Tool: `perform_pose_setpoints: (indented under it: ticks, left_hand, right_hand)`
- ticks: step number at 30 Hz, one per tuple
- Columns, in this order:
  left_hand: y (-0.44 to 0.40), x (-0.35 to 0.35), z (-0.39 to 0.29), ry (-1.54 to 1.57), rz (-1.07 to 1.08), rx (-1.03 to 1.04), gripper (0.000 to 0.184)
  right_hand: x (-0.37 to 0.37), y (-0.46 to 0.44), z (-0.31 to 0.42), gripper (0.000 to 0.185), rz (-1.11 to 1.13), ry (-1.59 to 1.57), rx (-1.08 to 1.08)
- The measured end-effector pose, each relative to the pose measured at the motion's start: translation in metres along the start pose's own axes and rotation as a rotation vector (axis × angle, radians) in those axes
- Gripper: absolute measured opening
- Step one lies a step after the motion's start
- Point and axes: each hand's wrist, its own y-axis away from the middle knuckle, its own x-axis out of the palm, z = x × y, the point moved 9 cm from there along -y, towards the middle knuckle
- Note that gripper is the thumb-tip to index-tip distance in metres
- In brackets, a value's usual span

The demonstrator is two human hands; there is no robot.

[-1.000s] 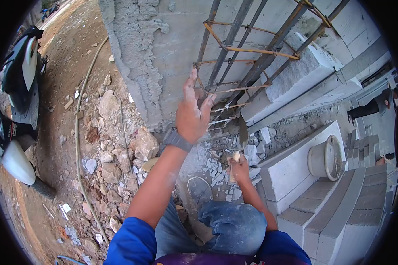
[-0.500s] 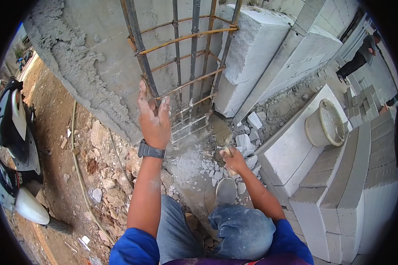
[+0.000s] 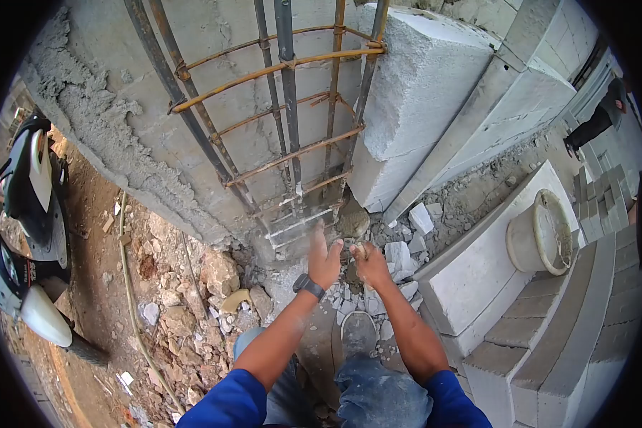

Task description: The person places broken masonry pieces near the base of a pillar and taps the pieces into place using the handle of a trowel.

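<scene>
Trowel [image 3: 354,217] reaches forward from right hand [image 3: 372,267], long axis pointing away from body, handle gripped. Left hand [image 3: 324,262] just beside, fingers spread; rebar cage [image 3: 285,43] ahead.

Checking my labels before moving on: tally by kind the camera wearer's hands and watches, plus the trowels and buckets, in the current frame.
left hand and right hand: 2
watch, on the left wrist: 1
trowel, held in the right hand: 1
bucket, on the pale blocks: 1
Total: 5
</scene>
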Motion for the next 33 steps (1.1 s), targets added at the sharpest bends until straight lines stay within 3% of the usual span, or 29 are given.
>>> perform_pose_setpoints:
  ticks: [3,6,8,11,15,17,18,20,23,24,27,31,33]
  left_hand:
    - [-0.043,0.02,0.055,0.028,-0.004,-0.093,0.074]
    - [-0.062,0.021,0.059,0.065,-0.083,-0.147,0.078]
    - [-0.078,0.022,0.083,0.094,-0.164,-0.165,0.075]
    - [-0.101,0.023,0.108,0.175,-0.206,-0.248,0.068]
    - [-0.098,0.018,0.059,0.069,-0.226,-0.342,0.05]
    - [-0.102,0.022,0.069,0.231,-0.221,-0.302,0.049]
    - [-0.096,0.018,0.039,0.374,-0.228,-0.317,0.049]
    - [-0.098,0.015,0.037,0.401,-0.229,-0.268,0.045]
    - [-0.103,0.018,0.035,0.431,-0.208,-0.18,0.04]
    - [-0.109,0.017,0.047,0.29,-0.246,-0.071,0.045]
    - [-0.114,0.019,0.052,0.08,-0.118,-0.158,0.047]
    - [-0.12,0.012,0.043,-0.02,-0.168,-0.043,0.035]
    - [-0.128,0.012,0.048,-0.032,-0.122,-0.031,0.031]
  right_hand:
    - [0.017,-0.012,-0.024,0.042,0.048,-0.086,0.031]
    - [0.02,-0.01,-0.036,0.042,0.176,-0.325,0.127]
    - [0.012,-0.002,-0.026,0.042,0.237,-0.46,0.252]
    - [0.01,-0.008,-0.027,0.041,0.284,-0.533,0.249]
    - [0.005,-0.009,-0.023,0.04,0.269,-0.448,0.223]
    - [0.005,-0.011,-0.025,0.038,0.235,-0.418,0.156]
    - [0.008,-0.012,-0.028,0.038,0.245,-0.415,0.171]
    - [0.007,-0.012,-0.031,0.037,0.258,-0.406,0.202]
    - [0.018,-0.022,-0.041,0.025,0.148,-0.215,-0.018]
    - [0.013,-0.02,-0.035,0.039,0.061,-0.136,-0.069]
    - [-0.007,-0.006,0.006,0.041,0.052,-0.013,-0.076]
    - [0.008,-0.005,-0.021,0.045,0.179,-0.236,0.151]
    - [0.011,-0.016,-0.01,0.045,0.111,-0.148,0.043]
